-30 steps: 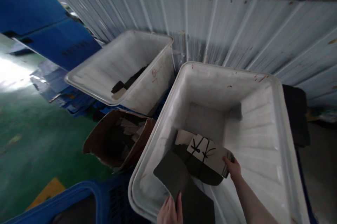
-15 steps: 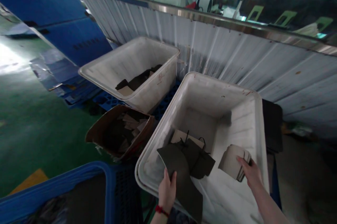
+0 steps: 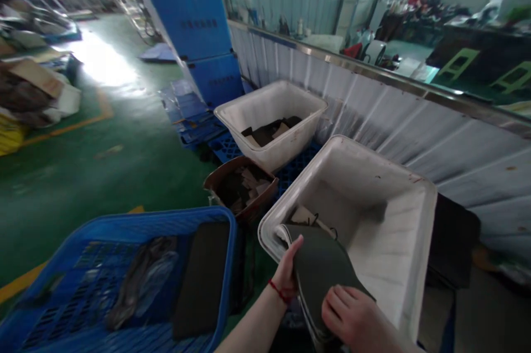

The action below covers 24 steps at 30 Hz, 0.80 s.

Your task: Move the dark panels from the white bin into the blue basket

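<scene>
Holding a stack of dark grey flexible sheets above the near corner of a large white plastic tub, both hands are closed on it. The left hand grips the left edge, fingers wrapped around it. The right hand lies on the near end, fingers curled over it. A blue plastic crate stands just beside the tub, on the left.

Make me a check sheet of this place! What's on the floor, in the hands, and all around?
Surface: green floor, blue pallet under the bins.
Job's things: dark sheets, held at the corner of the near bin.
Clutter: far bin and cardboard box with scraps; blue crate holding a dark pad.
Hands: left hand grips the sheets' edge; right hand lies on top.
Cables: nothing seen.
Surroundings: corrugated wall, blue cabinet.
</scene>
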### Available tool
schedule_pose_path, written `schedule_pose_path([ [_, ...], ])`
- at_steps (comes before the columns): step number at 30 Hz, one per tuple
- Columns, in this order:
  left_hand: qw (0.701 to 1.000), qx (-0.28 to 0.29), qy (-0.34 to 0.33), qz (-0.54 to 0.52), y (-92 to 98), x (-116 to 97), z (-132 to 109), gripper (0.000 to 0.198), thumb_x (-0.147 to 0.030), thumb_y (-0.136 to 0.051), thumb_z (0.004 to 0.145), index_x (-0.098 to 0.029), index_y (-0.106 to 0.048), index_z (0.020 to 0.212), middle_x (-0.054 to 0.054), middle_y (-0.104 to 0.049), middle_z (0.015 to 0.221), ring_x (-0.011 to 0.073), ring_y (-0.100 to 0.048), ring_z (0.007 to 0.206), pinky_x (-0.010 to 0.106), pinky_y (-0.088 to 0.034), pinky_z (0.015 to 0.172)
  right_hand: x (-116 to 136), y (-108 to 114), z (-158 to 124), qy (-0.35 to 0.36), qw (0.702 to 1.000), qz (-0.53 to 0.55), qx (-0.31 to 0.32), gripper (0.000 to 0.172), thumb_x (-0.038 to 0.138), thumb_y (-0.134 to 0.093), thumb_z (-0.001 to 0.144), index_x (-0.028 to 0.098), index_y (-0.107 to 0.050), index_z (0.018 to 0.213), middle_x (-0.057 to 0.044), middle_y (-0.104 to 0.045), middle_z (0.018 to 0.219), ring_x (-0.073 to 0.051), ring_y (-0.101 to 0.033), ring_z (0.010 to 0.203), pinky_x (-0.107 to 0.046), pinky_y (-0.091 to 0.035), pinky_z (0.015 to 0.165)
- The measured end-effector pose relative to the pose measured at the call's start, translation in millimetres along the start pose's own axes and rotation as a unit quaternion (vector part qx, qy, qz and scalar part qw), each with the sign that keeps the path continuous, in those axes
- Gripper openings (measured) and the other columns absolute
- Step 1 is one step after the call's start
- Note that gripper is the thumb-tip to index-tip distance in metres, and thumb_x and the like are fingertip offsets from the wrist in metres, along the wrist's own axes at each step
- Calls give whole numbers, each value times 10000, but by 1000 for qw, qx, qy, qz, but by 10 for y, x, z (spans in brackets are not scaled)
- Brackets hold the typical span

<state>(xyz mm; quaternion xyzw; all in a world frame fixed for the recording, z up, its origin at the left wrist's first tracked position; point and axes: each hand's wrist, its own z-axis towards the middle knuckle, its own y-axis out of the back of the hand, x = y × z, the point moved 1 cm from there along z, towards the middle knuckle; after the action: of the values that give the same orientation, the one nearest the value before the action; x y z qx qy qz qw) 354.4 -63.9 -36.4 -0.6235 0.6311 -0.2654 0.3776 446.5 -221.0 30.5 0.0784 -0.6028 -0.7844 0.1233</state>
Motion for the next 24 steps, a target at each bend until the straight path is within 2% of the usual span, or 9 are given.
schedule_pose_path([
  [4, 996, -80, -2, -51, 276, 80, -391, 508, -395, -632, 819, 10, -624, 1126, 161, -734, 891, 255, -703, 871, 335, -528, 829, 389, 22, 341, 109, 994, -13, -17, 217, 108, -426, 896, 167, -635, 891, -99, -719, 813, -251, -620, 744, -385, -451, 660],
  [8, 996, 31, -19, -82, 424, 41, -811, 643, -512, -580, 816, 40, -616, 1145, 230, -709, 1012, 309, -694, 872, 404, -519, 804, 501, 441, 608, 181, 982, 28, -54, 254, 116, -412, 943, 222, -623, 850, -8, -713, 770, -185, -619, 693, -378, -480, 794],
  [10, 992, 83, -64, -73, 451, -90, -1026, 660, -506, -575, 807, 42, -608, 1174, 242, -693, 1076, 328, -685, 935, 422, -506, 845, 372, 751, 727, 157, 975, 148, -44, 159, 215, -508, 958, 296, -634, 1013, 44, -728, 894, -148, -660, 800, -366, -446, 1006],
  [12, 985, 115, -115, -56, 454, -245, -1226, 637, -472, -589, 792, 34, -616, 1178, 231, -692, 1096, 331, -669, 1016, 415, -493, 899, 159, 996, 833, -27, 958, 283, -30, 485, 438, -629, 893, 267, -526, 1335, -81, -656, 1271, -251, -610, 1170, -369, -444, 1055],
  [13, 982, 125, -135, -44, 436, -312, -1318, 634, -461, -603, 778, 31, -622, 1178, 225, -694, 1095, 329, -663, 1040, 405, -493, 909, 60, 1069, 872, -151, 925, 345, -54, 614, 480, -614, 894, 245, -434, 1431, -125, -567, 1400, -291, -528, 1292, -410, -428, 1081],
  [15, 976, 141, -165, -12, 342, -409, -1495, 654, -444, -641, 750, 28, -616, 1202, 224, -685, 1130, 326, -654, 1069, 401, -500, 920, -25, 1087, 938, -269, 821, 503, -28, 694, 571, -495, 931, 219, -331, 1506, -154, -444, 1518, -314, -436, 1383, -470, -382, 1125],
  [20, 942, 123, -298, 96, -121, -474, -1933, 711, -160, -719, 740, -134, -455, 1399, 177, -560, 1375, 336, -580, 1213, 474, -445, 1041, 254, 841, 1013, -337, 564, 748, 94, 725, 580, -669, 808, 174, -495, 1384, -168, -643, 1313, -349, -607, 1199, -500, -445, 1050],
  [22, 941, 59, -311, 123, -220, -461, -2054, 747, -128, -695, 798, -216, -350, 1455, 150, -541, 1404, 318, -569, 1234, 492, -427, 1068, 381, 793, 1016, -360, 512, 776, 84, 683, 494, -714, 785, 165, -499, 1343, -155, -687, 1235, -336, -656, 1115, -489, -484, 999],
  [24, 945, -18, -300, 130, -197, -436, -2102, 745, -200, -673, 862, -260, -270, 1486, 133, -549, 1398, 297, -581, 1224, 494, -432, 1072, 480, 788, 1037, -377, 520, 761, 85, 658, 434, -732, 774, 166, -490, 1324, -147, -687, 1234, -324, -649, 1127, -474, -486, 999],
])
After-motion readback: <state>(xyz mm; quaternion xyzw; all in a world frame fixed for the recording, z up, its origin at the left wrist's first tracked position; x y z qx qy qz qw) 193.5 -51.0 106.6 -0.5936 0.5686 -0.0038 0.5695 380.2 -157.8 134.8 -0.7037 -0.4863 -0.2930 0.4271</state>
